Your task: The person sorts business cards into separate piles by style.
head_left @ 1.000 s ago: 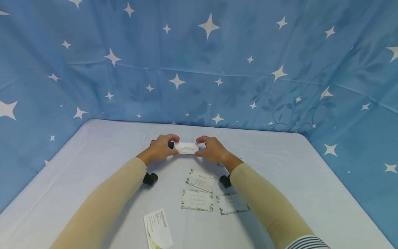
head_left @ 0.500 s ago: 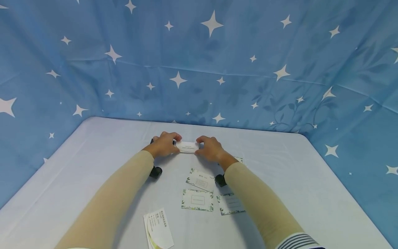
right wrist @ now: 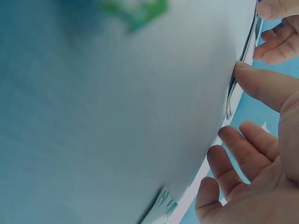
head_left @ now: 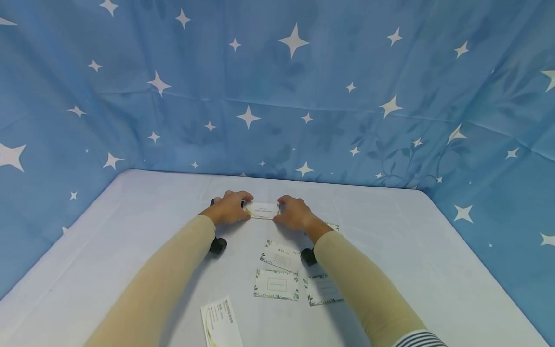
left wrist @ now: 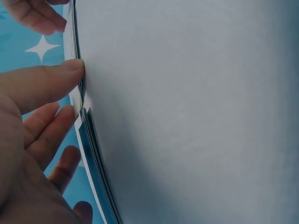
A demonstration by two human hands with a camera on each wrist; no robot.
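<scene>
A small stack of white business cards (head_left: 262,210) lies crosswise at the far middle of the table. My left hand (head_left: 231,207) pinches its left end, thumb on the near edge and fingers behind. At the right end, my right hand (head_left: 295,213) holds it between thumb and fingers. In the left wrist view the layered card edges (left wrist: 78,42) show between the two hands. A darker stack of cards (left wrist: 97,163) sits beside it, below my left thumb (left wrist: 70,74); in the head view that hand mostly covers it.
Nearer me lie leaf-bordered cards: one tilted (head_left: 281,255), one straight (head_left: 276,284), and one (head_left: 322,289) partly under the right forearm. Another (head_left: 334,226) peeks out behind the right wrist. White cards with a yellow curve (head_left: 222,323) lie at the front. A starry blue curtain (head_left: 277,96) hangs behind.
My left hand and forearm have shifted slightly right, and the right forearm slightly left. Both hands keep hold of the white card stack's ends. The loose cards stay in place.
</scene>
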